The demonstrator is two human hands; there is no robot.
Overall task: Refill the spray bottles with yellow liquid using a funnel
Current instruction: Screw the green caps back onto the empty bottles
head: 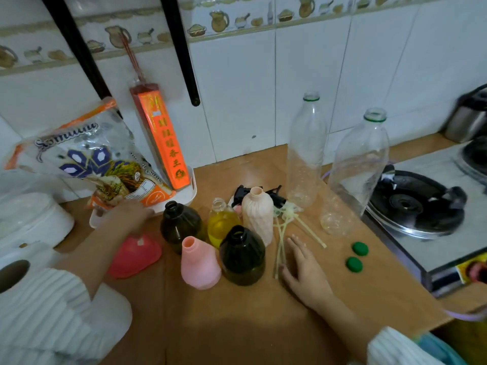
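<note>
The right hand (pixel 305 270) lies flat on the wooden table (pixel 237 325) with its fingers straight and holds nothing. It is just beside some pale dip tubes (pixel 280 241). Next to it stands a group of open spray bottles: a pink bottle (pixel 200 264), a dark bottle (pixel 242 256), another dark bottle (pixel 180 223), a clear bottle with yellow liquid (pixel 222 225) and a peach bottle (pixel 258 217). A red funnel (pixel 134 255) lies on the table to the left of them, under the left arm. The left hand (pixel 131 213) reaches to a white tray (pixel 184 198); it is blurry, so I cannot tell how its fingers sit. Two green caps (pixel 357 256) lie to the right. Behind the group are black spray heads (pixel 242 193). Farther back stand two tall empty clear bottles (pixel 305 151).
</note>
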